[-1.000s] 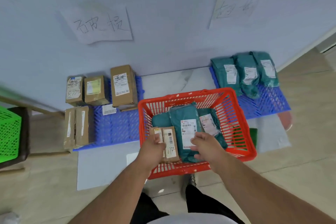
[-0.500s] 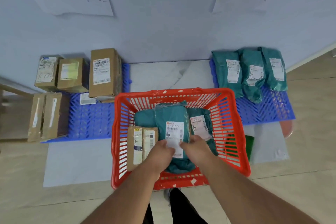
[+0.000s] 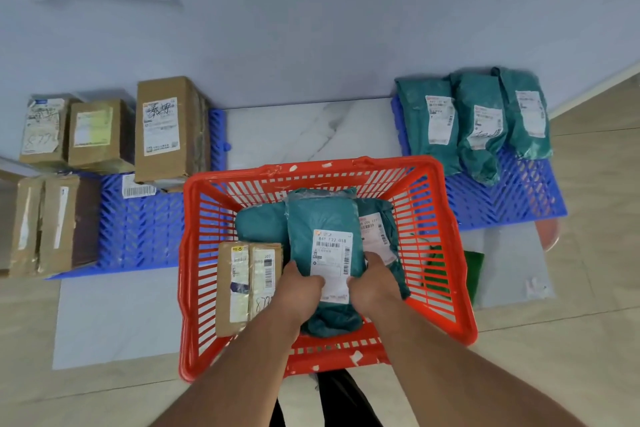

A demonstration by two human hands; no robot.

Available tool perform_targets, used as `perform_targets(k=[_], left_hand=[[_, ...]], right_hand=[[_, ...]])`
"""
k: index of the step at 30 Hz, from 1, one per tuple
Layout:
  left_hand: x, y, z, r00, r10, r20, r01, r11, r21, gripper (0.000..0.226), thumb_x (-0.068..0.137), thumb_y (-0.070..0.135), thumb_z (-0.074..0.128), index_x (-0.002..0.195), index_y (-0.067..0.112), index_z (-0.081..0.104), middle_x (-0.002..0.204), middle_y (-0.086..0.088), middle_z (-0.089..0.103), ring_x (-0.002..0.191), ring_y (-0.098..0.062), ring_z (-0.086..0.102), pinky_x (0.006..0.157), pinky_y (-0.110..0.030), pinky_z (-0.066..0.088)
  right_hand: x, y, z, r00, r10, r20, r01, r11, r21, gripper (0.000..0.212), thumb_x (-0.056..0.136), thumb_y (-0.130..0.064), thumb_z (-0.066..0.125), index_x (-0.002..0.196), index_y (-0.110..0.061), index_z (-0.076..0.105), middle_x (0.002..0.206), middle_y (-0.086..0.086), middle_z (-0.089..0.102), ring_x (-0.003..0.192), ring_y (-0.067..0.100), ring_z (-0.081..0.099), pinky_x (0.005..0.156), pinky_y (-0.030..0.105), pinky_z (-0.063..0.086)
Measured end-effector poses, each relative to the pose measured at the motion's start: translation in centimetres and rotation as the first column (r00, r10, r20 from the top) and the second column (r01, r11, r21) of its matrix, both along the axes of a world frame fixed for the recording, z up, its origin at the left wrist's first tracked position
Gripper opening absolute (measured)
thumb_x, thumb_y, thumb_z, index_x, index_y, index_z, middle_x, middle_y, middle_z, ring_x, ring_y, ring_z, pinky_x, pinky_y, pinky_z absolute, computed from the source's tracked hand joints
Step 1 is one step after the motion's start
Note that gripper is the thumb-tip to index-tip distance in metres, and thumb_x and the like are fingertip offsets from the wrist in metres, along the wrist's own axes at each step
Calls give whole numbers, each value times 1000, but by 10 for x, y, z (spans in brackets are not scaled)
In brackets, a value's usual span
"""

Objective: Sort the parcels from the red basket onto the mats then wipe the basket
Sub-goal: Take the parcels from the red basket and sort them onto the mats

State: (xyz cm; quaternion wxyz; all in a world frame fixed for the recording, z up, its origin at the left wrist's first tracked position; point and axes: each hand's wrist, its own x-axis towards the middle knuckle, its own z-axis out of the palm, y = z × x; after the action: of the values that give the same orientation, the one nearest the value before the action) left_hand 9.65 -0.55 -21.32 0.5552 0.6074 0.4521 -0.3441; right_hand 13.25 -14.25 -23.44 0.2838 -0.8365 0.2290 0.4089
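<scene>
1. Both hands are inside the red basket (image 3: 446,246), clamped on one teal bag parcel (image 3: 322,218) – left hand (image 3: 298,282) grips its left edge, right hand (image 3: 372,279) its right edge, thumbs on the white label.
2. That parcel lies on top of the pile, roughly mid-basket, label facing up; can't tell if it is lifted clear of the parcels beneath.
3. Under and beside it: a second teal bag (image 3: 377,229) to the right w/ its label partly covered, and a third teal bag (image 3: 259,222) poking out on the left.
4. Two small cardboard boxes (image 3: 247,284) sit side by side in the basket's left part, just beside the left hand.
5. Left blue mat (image 3: 138,232) carries cardboard boxes – a tall box (image 3: 166,128) plus two smaller ones at the back, two more at the far left edge.
6. Right blue mat (image 3: 512,201) holds three teal bags (image 3: 474,121) in a row by the wall, labels up.
7. A green item (image 3: 472,274) lies on the floor just right of the basket, partly seen through its slats.
</scene>
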Motion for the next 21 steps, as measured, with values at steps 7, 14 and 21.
perform_targets(k=[7,14,21], left_hand=[[6,0,18,995,88,44,-85,995,-54,41,98,1,50,128,26,61,119,1,74,107,-25,72,96,-47,61],[-18,3,91,986,16,164,-9,999,-39,43,89,11,60,121,40,64,128,4,74,113,-24,73,98,-50,61],[-26,-2,174,929,-24,369,61,994,-91,45,98,5,58,134,32,62,127,6,74,110,-16,73,84,-31,62]], right_hand=[[7,-8,10,987,-155,-51,162,969,187,26,98,-5,58,114,-16,74,110,5,79,99,24,74,84,39,66],[0,-16,92,977,-213,10,196,912,360,32,97,-8,56,118,-20,78,110,-3,80,104,23,74,101,48,62],[-18,-38,182,949,-264,175,168,889,425,39,97,-6,60,127,-25,75,119,-5,80,107,18,75,101,43,60]])
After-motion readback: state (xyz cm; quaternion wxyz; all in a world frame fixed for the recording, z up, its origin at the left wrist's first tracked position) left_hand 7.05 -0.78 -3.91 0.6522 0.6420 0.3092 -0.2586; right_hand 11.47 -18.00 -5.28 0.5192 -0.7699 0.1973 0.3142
